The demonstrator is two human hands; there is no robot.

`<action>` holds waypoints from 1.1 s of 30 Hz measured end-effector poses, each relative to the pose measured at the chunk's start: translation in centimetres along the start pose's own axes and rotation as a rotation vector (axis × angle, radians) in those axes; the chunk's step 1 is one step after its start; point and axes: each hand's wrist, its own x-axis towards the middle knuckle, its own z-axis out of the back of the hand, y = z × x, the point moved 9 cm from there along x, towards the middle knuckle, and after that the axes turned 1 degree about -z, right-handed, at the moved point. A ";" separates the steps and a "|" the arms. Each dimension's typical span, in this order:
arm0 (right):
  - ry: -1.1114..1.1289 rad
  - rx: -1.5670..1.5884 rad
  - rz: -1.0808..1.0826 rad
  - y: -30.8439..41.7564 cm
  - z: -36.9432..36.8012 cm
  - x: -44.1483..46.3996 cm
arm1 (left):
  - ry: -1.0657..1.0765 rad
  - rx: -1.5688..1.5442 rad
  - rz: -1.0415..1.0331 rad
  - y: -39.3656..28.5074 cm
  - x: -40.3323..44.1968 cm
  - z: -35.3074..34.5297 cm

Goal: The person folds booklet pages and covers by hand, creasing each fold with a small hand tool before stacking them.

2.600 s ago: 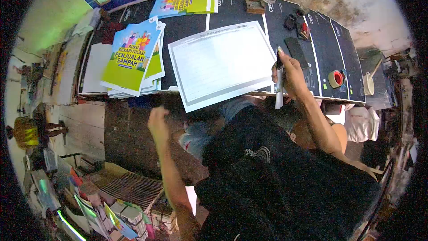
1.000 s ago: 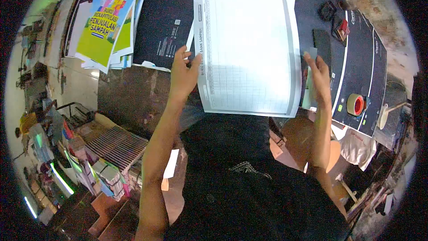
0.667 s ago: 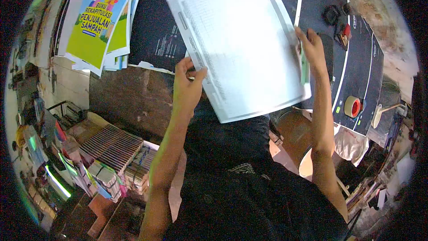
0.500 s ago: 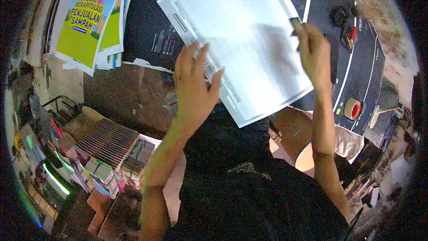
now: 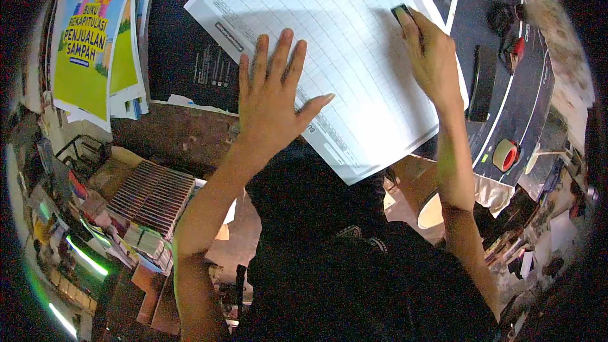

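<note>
A large white sheet printed with a grid point(image 5: 354, 82) lies slanted over the front edge of the black-covered table point(image 5: 183, 31). On its left border my left hand point(image 5: 269, 98) rests flat, fingers spread, holding nothing. My right hand point(image 5: 430, 57) is closed around a small dark flat object point(image 5: 401, 12) above the right part of the sheet; most of that object is hidden by the fingers. Left of the sheet is a pile of printed covers point(image 5: 82, 44) with a blue and green picture.
On the table's right side are a dark block point(image 5: 483, 82), a red and black item point(image 5: 514, 54) and a tape roll point(image 5: 505, 154). Below left, bundled stacks point(image 5: 152, 197) stand on the floor beside a metal frame point(image 5: 82, 152).
The sheet has turned and come down onto the table. My left hand has moved from its edge to lie spread on it. My right hand has shifted over the sheet with the dark object.
</note>
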 end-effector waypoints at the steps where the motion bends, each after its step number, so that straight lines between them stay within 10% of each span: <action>1: -0.010 0.013 0.033 0.4 0.0 0.7 | -0.020 0.003 0.038 -0.1 -0.1 0.0; 11: 0.288 0.111 -0.062 4.5 -5.7 -5.5 | -0.103 -0.026 0.025 -0.9 -1.2 -0.9; 33: 0.187 -0.093 -0.045 5.3 -7.3 -6.0 | -0.080 -0.017 0.059 -0.5 -1.4 -1.4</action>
